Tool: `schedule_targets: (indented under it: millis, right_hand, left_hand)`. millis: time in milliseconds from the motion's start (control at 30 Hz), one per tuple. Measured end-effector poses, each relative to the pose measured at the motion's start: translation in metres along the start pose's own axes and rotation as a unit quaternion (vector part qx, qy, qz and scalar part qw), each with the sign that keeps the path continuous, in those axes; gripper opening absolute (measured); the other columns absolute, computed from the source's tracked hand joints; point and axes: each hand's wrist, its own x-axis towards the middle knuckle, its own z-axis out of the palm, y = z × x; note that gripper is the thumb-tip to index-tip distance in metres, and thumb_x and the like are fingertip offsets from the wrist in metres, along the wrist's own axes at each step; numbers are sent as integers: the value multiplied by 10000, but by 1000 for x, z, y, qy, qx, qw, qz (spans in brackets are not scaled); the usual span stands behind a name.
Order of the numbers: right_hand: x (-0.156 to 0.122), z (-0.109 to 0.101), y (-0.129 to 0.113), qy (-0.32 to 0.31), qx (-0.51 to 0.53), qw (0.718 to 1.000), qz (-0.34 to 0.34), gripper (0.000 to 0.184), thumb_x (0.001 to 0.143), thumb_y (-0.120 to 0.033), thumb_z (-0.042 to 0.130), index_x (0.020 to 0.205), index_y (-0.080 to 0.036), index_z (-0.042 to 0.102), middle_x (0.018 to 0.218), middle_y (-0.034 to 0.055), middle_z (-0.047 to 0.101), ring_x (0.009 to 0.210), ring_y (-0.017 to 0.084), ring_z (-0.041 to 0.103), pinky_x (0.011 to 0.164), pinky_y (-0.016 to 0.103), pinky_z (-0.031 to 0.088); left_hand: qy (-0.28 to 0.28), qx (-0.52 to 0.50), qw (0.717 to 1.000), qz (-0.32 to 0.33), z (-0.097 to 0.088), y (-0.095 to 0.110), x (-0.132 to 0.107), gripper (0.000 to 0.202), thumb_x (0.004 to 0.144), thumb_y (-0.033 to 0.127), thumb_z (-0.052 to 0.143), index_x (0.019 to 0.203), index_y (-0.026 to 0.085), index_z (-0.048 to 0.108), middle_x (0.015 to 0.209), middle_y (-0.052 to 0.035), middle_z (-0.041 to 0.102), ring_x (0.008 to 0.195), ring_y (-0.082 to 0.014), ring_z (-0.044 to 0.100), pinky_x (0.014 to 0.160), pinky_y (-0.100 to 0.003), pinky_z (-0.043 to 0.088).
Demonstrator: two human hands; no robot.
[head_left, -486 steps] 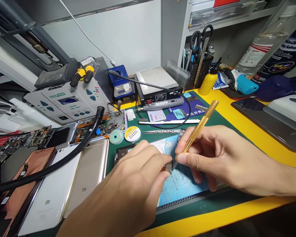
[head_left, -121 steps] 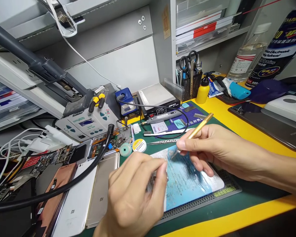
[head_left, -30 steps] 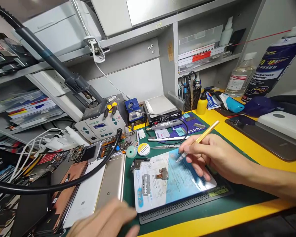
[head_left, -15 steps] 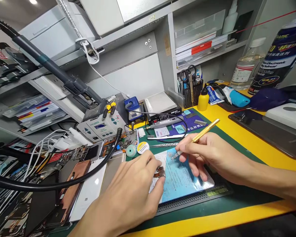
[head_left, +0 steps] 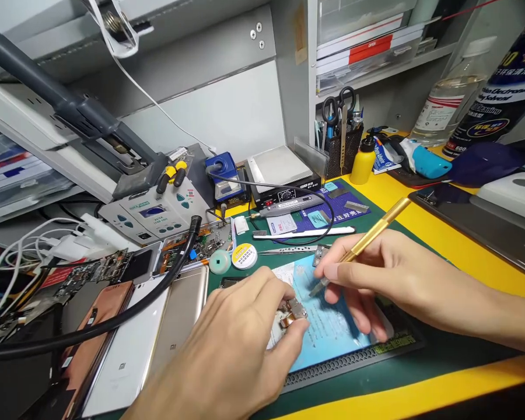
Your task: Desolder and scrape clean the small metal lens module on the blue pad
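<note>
pinching flex part (head_left: 294,311) | left hand (head_left: 227,347) hides half | right hand (head_left: 394,280): gold knife (head_left: 373,242)

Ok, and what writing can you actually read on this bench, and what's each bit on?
"MI" on the white phone
"MI" on the gold phone
"Electronic" and "Solvent" on the spray can
"600" low down on the spray can
Too small or blurred to read: the label on the clear bottle and the print on the dark mat
</note>
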Motion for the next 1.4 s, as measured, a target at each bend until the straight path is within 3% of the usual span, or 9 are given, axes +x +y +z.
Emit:
schedule_targets:
  millis: [167,333,467,633,933,1100,1400]
  right_hand:
    - [-6,6,1,9,13,1000,-16,275,942,-423,769,856,-188,654,577,-17,682,445,107,600,422,178,527]
    - [-9,8,7,-6,-20,1000,-14,210,1013,-374,685,897,-200,659,562,-56,573,479,109,581,436,170,523]
    - [-8,9,8,-9,-41,999,-8,215,1028,-377,658,906,-200,653,519,-59,564,430,87,521,414,145,452]
    - [-7,11,1,-12,-66,998,13,231,1004,-399,680,906,-190,664,509,-50,574,419,83,499,403,145,414]
    - [-7,13,-3,0,-74,997,28,161,869,-305,811,905,-189,705,499,-62,577,403,84,493,383,151,399]
    - [-6,13,-2,4,-68,998,17,136,883,-301,791,884,-197,703,502,-59,578,409,87,495,379,150,422]
    - [-6,15,-4,5,-68,997,33,103,889,-275,743,855,-206,675,494,-61,582,398,84,489,371,144,418]
  left_hand:
    - [42,-15,998,39,6,-5,-3,115,984,194,657,1071,265,635,970,17,692,805,-192,682,714,-336,513]
    - [29,-19,999,17,10,-4,-7,225,1015,194,609,1203,314,634,1034,20,677,837,-175,695,773,-319,584]
    - [34,-3,999,23,10,-4,-8,241,1013,209,609,1222,325,638,1027,29,667,822,-159,698,772,-297,620]
    - [28,16,999,16,12,-5,-6,241,1007,210,598,1205,331,659,1020,36,673,801,-147,707,751,-278,635]
    - [12,1,1000,-3,9,-3,-7,307,999,181,576,1255,331,651,1060,26,706,858,-155,742,796,-261,641]
    - [13,-11,1000,-15,7,-2,-6,220,994,207,597,1167,331,655,1042,36,711,836,-164,738,793,-283,642]
    - [4,-14,1000,-12,11,-5,-7,254,981,191,587,1173,353,628,1044,55,708,834,-174,744,717,-303,623]
